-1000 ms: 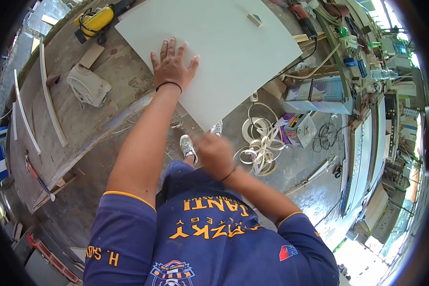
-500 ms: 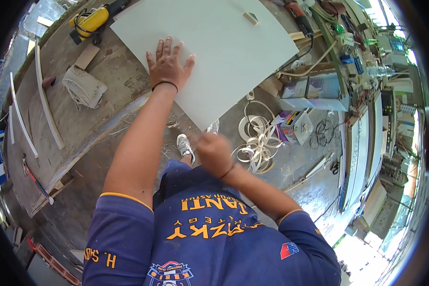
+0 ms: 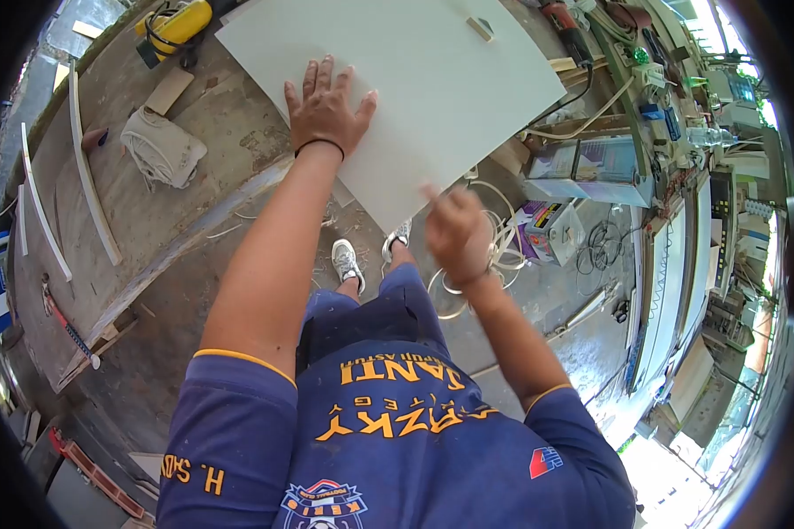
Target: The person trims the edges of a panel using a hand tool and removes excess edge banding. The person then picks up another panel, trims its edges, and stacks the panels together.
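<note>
My left hand lies flat with spread fingers on a large white board, close to its left edge. The board rests on the workbench, one corner jutting over the near side toward my legs. At the board's near right edge is my right hand, curled and smeared by motion. Whatever its fingers hold, if anything, is hidden. A small light-coloured block sits near the far right of the board.
On the worn workbench lie a yellow power tool, a folded whitish cloth, a wood block and long curved strips. A red-and-black power tool is at right. Coiled strips and a printed box stand on the floor.
My right hand has moved from the board's near corner up and right along its edge. My left hand stays flat on the board. The whole view has shifted slightly.
</note>
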The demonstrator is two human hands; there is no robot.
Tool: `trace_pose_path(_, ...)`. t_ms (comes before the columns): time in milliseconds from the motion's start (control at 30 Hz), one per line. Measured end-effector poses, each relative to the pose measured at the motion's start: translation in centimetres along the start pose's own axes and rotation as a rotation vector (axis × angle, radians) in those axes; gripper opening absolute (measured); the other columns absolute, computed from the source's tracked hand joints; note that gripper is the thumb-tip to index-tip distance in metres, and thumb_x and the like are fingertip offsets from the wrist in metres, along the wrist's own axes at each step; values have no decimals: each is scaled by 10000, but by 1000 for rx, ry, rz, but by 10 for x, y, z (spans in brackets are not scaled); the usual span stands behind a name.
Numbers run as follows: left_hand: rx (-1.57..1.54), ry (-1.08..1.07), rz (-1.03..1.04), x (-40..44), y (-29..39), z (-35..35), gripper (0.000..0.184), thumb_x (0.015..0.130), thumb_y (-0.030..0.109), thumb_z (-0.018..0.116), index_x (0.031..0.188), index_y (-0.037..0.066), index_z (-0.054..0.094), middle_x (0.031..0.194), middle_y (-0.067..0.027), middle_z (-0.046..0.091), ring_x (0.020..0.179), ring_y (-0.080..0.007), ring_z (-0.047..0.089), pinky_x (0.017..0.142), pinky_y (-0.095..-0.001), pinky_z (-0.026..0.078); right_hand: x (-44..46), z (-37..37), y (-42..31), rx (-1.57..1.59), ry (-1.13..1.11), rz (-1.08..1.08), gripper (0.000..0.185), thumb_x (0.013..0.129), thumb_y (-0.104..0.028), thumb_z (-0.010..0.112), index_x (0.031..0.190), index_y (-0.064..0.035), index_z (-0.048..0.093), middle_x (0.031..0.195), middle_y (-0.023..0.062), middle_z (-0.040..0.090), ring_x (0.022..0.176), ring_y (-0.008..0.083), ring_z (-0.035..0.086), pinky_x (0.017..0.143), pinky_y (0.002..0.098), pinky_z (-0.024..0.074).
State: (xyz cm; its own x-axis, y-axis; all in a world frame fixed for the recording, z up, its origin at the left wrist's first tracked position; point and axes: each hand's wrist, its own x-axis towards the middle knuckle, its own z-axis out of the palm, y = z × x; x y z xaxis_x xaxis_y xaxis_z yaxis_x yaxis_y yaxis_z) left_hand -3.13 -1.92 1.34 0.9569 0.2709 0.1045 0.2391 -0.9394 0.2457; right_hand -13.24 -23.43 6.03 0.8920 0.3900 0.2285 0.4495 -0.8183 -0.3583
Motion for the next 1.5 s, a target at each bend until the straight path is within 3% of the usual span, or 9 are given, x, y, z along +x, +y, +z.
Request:
trace_pose_path(200,1,35,13,0,-2,5,601,889,590,450,1387,253,467,1534,-14,316,1434,-187,241,1174,-494,126,-55,36,-70,180,-261,-308,300,717,-68,602,1000,-137,671,726,78,520,666,247,571,547,397,461)
trace_pose_path(300,4,12,9,1,-1,1,590,889,580,470,1376,247,481,1528,-18,330,1431,-194,250,1167,-502,135,-46,20,-51,297,-182,-223,279,728,-54,577,978,-129,676,773,94,561,700,279,598,595,411,490)
trace_pose_path(467,15,69,42,1,-4,7,557,885,541,518,1347,231,514,1510,-24,361,1424,-212,270,1152,-522,158,2,1,102,482,153,344,225,796,-37,639,1019,-10,649,868,169,632,726,249,622,651,337,491)
trace_pose_path(533,42,61,37,2,-4,9,549,885,532,528,1341,227,513,1509,-24,363,1422,-209,276,1150,-524,165,31,-11,165,399,205,547,226,792,-89,655,1003,-8,640,743,141,616,626,229,570,625,330,474)
trace_pose_path(833,91,21,49,2,-3,7,538,893,503,534,1352,226,482,1519,-25,338,1427,-207,264,1161,-513,163,150,-28,317,-146,383,304,212,812,-116,592,1018,-100,638,926,150,628,867,347,615,749,433,501)
trace_pose_path(1167,35,33,53,2,-3,2,539,883,511,538,1332,215,507,1503,-38,366,1424,-215,270,1155,-521,169,123,-27,251,-107,223,45,197,765,-27,582,948,-80,633,786,126,573,770,341,600,652,434,492)
trace_pose_path(1333,38,36,41,2,-3,3,534,882,509,533,1331,221,511,1506,-29,364,1422,-209,274,1157,-517,166,38,16,121,195,128,-192,220,739,-35,585,940,-113,627,752,96,541,697,279,569,552,408,463)
trace_pose_path(1400,37,38,36,1,-2,3,532,883,510,528,1331,223,512,1507,-27,363,1422,-206,274,1158,-515,164,3,16,42,136,-117,-130,251,728,-58,589,969,-114,633,796,91,547,742,279,578,569,391,494)
trace_pose_path(1500,39,39,35,1,-2,1,532,885,510,520,1335,228,509,1510,-23,358,1422,-202,274,1162,-509,157,4,3,26,209,-188,-213,243,736,-55,568,968,-96,630,768,93,533,717,278,571,568,389,476)
